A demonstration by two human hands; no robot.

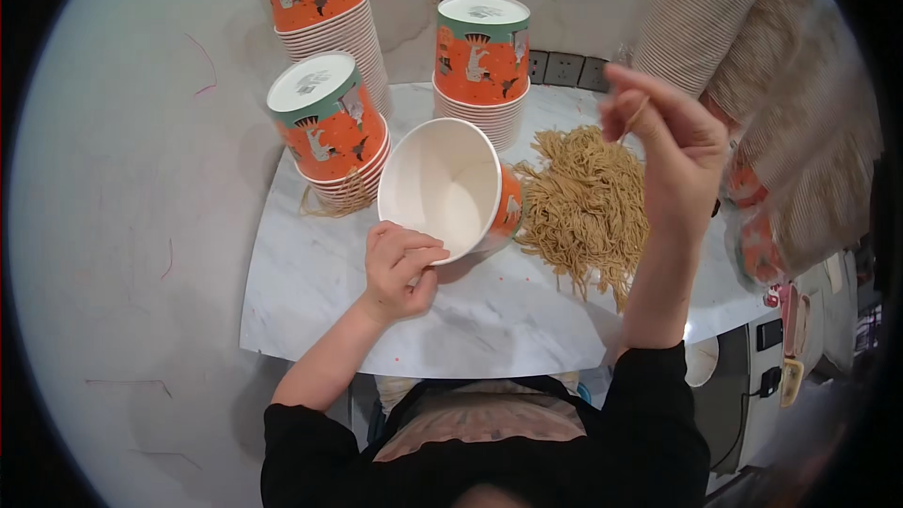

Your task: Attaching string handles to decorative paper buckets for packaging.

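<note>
A large paper bucket (428,174), white inside with an orange printed outside, lies tilted on the table with its mouth facing me. My left hand (400,268) grips the bucket's near rim, thumb and fingers closed over the edge. Raised above the table at the right, my right hand (682,146) pinches a short tan cord (637,117) between thumb and fingers; the fingertips are slightly blurred. Below and left of that hand, a heap of tan cords (593,202) lies loose beside the bucket.
Upside-down stacks of orange and green buckets stand behind at left (324,122) and centre (482,56), with a few cords (343,196) by the nearest stack. Long plastic-wrapped bucket stacks (790,132) lean at the right. Wall sockets (564,69) sit behind the marbled table (508,329).
</note>
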